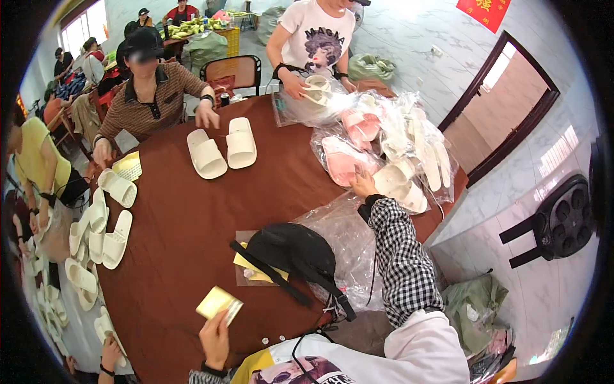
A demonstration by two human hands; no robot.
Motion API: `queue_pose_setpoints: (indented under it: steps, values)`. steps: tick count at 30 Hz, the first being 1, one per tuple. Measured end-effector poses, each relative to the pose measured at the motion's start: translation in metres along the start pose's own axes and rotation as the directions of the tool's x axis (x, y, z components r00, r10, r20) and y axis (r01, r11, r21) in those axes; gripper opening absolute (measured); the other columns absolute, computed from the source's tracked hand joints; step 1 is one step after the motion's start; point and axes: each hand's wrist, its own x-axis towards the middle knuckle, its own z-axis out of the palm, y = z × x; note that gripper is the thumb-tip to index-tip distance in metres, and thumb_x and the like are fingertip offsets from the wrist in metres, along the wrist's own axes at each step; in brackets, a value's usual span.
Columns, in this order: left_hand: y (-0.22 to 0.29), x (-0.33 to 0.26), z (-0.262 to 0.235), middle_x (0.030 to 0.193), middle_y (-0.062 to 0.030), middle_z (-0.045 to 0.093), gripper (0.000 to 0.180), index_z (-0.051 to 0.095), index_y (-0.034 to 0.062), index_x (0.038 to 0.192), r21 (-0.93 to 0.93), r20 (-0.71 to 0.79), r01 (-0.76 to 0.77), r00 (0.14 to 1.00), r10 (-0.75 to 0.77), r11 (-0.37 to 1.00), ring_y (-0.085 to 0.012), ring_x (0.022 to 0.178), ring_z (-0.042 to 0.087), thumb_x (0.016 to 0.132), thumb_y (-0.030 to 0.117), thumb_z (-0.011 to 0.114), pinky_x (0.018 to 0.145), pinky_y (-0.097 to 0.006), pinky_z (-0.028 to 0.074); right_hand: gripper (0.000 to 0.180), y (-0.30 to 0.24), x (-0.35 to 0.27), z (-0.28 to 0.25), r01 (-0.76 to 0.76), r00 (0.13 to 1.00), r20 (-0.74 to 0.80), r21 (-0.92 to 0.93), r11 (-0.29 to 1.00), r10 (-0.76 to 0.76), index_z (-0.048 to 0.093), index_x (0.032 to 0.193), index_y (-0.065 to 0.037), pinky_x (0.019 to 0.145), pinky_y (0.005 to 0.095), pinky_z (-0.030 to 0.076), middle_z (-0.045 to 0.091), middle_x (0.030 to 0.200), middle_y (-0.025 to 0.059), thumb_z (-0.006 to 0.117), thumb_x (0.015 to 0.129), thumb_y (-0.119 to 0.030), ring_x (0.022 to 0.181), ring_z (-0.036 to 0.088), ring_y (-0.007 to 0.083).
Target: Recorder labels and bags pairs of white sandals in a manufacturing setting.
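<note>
My left hand (215, 337) holds a small yellow card packet (219, 302) above the brown round table (179, 230) near its front edge. My right hand (363, 185), on a checked sleeve, reaches across the table to a pile of bagged slippers and touches a clear bag holding a pink slipper (342, 163). What its fingers grip is hidden by the plastic. A black bag (291, 253) with a strap lies between my arms on clear plastic bags.
A white slipper pair (222, 150) lies before a person in a striped shirt. Another person at the far side handles a slipper (314, 89). More white slippers (102, 221) line the left edge. A black stool (556, 221) stands at the right.
</note>
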Motion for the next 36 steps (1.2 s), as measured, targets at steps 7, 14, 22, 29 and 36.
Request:
queue_pose_setpoints:
  steps: [7, 14, 22, 29, 36]
  values:
    - [-0.016, -0.059, -0.056, 0.117, -0.0197, 0.067, 0.03, 0.064, -0.0053, 0.118, 0.017, -0.164, 0.345, 0.927, -0.337, 0.939, -0.0299, 0.108, 0.063, 0.099, 0.013, 0.048, 0.095, -0.038, 0.048, 0.045, 0.149, 0.016, -0.111, 0.063, 0.833, -0.553, 0.121, 0.991, 0.015, 0.059, 0.115, 0.007, 0.098, 0.0464, 0.038, 0.059, 0.118, 0.0281, 0.037, 0.103, -0.031, 0.113, 0.052, 0.0428]
    - [-0.025, -0.053, -0.047, 0.12, -0.0206, 0.064, 0.032, 0.061, -0.0034, 0.123, -0.008, -0.097, 0.299, 0.95, -0.298, 0.954, -0.033, 0.112, 0.06, 0.096, 0.012, 0.053, 0.099, -0.04, 0.045, 0.046, 0.125, -0.071, -0.241, 0.231, 0.812, -0.497, 0.754, 0.615, 0.305, 0.053, 0.134, 0.001, 0.106, 0.0307, 0.035, 0.055, 0.136, 0.0079, 0.05, 0.1, -0.029, 0.125, 0.05, 0.0178]
    - [-0.041, -0.042, -0.029, 0.107, -0.0173, 0.068, 0.026, 0.065, -0.0067, 0.114, -0.112, -0.156, 0.193, 0.965, -0.209, 0.975, -0.0249, 0.097, 0.065, 0.096, 0.004, 0.049, 0.085, -0.034, 0.05, 0.049, 0.021, -0.119, -0.323, 0.462, 0.831, -0.526, 0.834, 0.301, 0.18, 0.045, 0.138, 0.006, 0.112, 0.0338, 0.033, 0.049, 0.142, 0.0101, 0.047, 0.102, -0.026, 0.131, 0.045, 0.0205]
    - [-0.021, -0.041, -0.028, 0.1, -0.0175, 0.068, 0.025, 0.066, -0.0033, 0.114, -0.081, -0.122, 0.144, 0.981, -0.153, 0.986, -0.0257, 0.088, 0.065, 0.095, 0.003, 0.051, 0.075, -0.036, 0.05, 0.048, -0.011, -0.161, -0.296, 0.543, 0.775, -0.628, 0.72, 0.432, 0.074, 0.04, 0.14, 0.008, 0.115, 0.0377, 0.031, 0.042, 0.147, 0.0161, 0.04, 0.104, -0.024, 0.134, 0.042, 0.0277]
    - [-0.037, -0.049, -0.024, 0.103, -0.0183, 0.068, 0.025, 0.066, -0.0039, 0.113, -0.083, -0.131, 0.155, 0.978, -0.165, 0.984, -0.0271, 0.092, 0.066, 0.094, 0.002, 0.051, 0.08, -0.035, 0.051, 0.046, 0.027, -0.279, -0.204, 0.359, 0.928, -0.253, 0.8, 0.481, -0.272, 0.058, 0.126, 0.003, 0.108, 0.0369, 0.035, 0.047, 0.143, 0.0151, 0.038, 0.104, -0.031, 0.131, 0.045, 0.0273]
